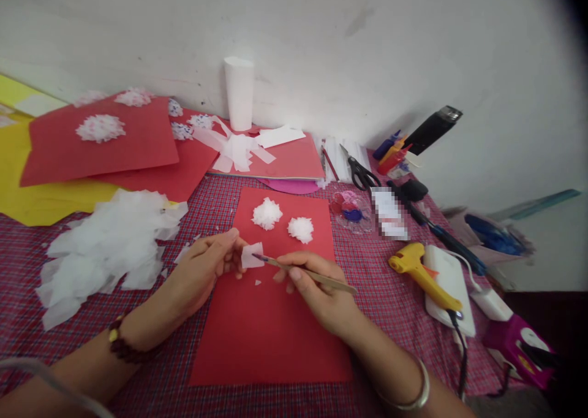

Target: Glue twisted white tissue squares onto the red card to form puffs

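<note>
My left hand [212, 262] pinches the edge of a small white tissue-paper square [252, 255] above a red paper sheet [271, 338]. In my right hand [316, 286] is a thin wooden paintbrush [331, 281], its dark tip touching or just over the square. Two fluffy white paper flowers, one on the left [267, 213] and one on the right [301, 229], sit on the upper part of the sheet. A tiny white scrap [258, 282] lies on the red below the square. Left of my left hand spreads a heap of white tissue squares [110, 246].
A palette with red, pink and blue paint [351, 212] lies right of the sheet. Farther right are scissors [361, 170], paint bottles [394, 154] and a yellow glue gun [425, 275] with a cord. Red sheets with paper flowers [101, 128] lie back left; a white paper roll [239, 93] stands behind.
</note>
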The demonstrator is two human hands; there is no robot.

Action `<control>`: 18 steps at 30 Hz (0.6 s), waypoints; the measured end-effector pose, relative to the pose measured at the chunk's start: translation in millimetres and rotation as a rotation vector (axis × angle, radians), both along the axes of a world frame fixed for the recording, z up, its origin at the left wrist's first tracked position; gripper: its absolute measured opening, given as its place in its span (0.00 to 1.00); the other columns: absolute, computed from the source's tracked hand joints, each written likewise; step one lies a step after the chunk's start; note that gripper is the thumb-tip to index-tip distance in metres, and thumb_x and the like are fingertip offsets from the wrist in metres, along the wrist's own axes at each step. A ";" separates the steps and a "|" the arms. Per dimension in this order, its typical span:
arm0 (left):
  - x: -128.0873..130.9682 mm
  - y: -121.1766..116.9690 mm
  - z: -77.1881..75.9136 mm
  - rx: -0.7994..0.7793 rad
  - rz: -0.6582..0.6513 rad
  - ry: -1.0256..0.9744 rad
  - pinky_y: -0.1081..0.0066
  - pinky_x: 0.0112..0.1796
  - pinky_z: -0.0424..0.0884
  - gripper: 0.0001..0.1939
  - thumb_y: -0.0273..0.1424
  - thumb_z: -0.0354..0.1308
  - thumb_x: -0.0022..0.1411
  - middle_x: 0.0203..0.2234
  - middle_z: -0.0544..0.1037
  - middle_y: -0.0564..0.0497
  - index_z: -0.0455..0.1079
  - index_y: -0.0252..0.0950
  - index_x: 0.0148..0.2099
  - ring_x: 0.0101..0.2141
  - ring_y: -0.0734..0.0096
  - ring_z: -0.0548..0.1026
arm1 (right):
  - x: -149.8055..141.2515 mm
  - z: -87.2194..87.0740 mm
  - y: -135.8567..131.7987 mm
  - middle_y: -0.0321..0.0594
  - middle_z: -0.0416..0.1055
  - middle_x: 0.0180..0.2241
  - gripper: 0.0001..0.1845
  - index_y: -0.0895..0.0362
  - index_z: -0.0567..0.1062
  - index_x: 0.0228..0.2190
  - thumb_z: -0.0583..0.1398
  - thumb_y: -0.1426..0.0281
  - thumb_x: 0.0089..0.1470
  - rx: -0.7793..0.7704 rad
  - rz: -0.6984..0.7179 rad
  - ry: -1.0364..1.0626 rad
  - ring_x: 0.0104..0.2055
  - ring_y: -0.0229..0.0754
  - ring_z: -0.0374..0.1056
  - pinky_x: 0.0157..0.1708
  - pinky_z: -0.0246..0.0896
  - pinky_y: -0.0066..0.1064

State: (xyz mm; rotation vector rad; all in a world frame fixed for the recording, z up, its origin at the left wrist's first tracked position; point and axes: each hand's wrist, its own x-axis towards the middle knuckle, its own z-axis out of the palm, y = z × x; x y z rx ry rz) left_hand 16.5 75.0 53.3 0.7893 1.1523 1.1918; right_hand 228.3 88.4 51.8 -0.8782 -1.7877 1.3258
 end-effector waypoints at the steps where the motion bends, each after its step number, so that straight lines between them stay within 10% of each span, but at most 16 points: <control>1: -0.1 -0.2 -0.3 -0.002 0.002 0.003 0.73 0.26 0.67 0.21 0.47 0.61 0.56 0.17 0.73 0.52 0.73 0.34 0.25 0.20 0.74 0.70 | -0.1 -0.1 0.3 0.37 0.78 0.32 0.11 0.53 0.76 0.44 0.56 0.70 0.62 0.001 0.002 -0.003 0.29 0.33 0.71 0.28 0.66 0.24; 18: -2.7 -0.7 -1.7 0.009 -0.078 0.203 0.74 0.27 0.62 0.13 0.40 0.64 0.54 0.18 0.71 0.56 0.71 0.36 0.26 0.22 0.76 0.67 | 0.2 2.3 0.5 0.36 0.78 0.33 0.11 0.54 0.75 0.44 0.55 0.71 0.63 0.034 0.014 -0.012 0.30 0.32 0.71 0.30 0.66 0.24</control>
